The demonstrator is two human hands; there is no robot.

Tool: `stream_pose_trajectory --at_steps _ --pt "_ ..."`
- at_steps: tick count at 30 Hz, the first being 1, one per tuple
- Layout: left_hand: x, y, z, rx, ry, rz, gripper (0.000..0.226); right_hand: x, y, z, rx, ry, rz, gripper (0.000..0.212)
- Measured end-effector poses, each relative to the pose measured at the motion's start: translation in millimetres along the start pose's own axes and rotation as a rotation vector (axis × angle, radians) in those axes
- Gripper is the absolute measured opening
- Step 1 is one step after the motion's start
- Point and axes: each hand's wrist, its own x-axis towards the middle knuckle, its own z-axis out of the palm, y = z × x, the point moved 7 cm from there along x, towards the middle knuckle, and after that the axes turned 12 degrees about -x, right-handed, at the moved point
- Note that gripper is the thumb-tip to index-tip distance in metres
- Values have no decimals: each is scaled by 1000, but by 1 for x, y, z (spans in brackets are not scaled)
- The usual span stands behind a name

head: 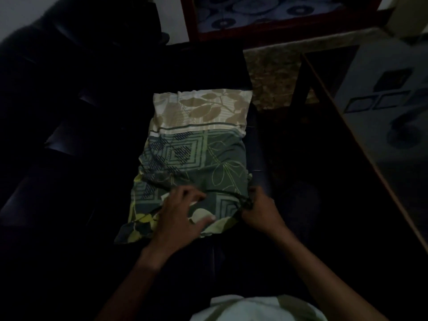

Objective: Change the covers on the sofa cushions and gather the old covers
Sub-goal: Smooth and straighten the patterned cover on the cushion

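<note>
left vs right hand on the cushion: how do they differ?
The left hand lies on top of the green patterned cushion cover, fingers spread and loosely bent; the right hand grips the cover's bunched near-right corner. Left sits nearer the middle, right at the edge. Both touch the cover's near end.

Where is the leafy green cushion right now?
In the head view's middle, the cushion lies on the dark sofa, with both hands at its near edge.
</note>
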Motion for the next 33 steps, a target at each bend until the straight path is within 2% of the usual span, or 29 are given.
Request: stream_pose_trajectory --at_steps 1,3,6,7,9,12,14,17,19,22,24,27,29,31,33 --pt "-7 0 13 67 -69 5 58 -3 4 0 -29 7 3 59" --pt "-14 -8 22 119 -98 7 62 -10 11 -1 -68 3 0 45" --pt "-15 -17 12 99 -18 22 39 -10 16 4 96 -103 17 23" --pt "-14 -16 9 104 16 55 26 -6 18 6 178 -134 18 24" --pt "-8 -12 2 91 80 91 10 4 19 7 293 -149 29 43" --pt "1 -7 -19 -47 219 -48 11 11 13 10 373 -158 18 57" --pt "6 1 -43 -155 367 -123 15 12 3 8 492 -164 22 53" --pt "15 3 -76 -249 539 -180 17 15 -6 6 716 -191 77 34" --pt "29 -9 -84 -248 500 -247 15 14 -13 16 756 -258 99 38" --pt "33 -22 -63 -254 257 -275 18 9 -29 35 866 -353 88 57" --pt "19 -25 -44 -258 151 -286 18 13 -30 40 921 -301 89 68" --pt "-2 -16 -38 -295 173 -282 9 14 -19 41 832 -157 108 39" --pt "-8 8 -40 -250 205 -138 23 16 -18 42 870 -153 101 23" --pt "-12 32 -33 -143 181 11 36 17 -27 33 896 -148 78 17" --pt "-11 39 -21 -55 159 52 35 17 -36 23 881 -165 77 20"
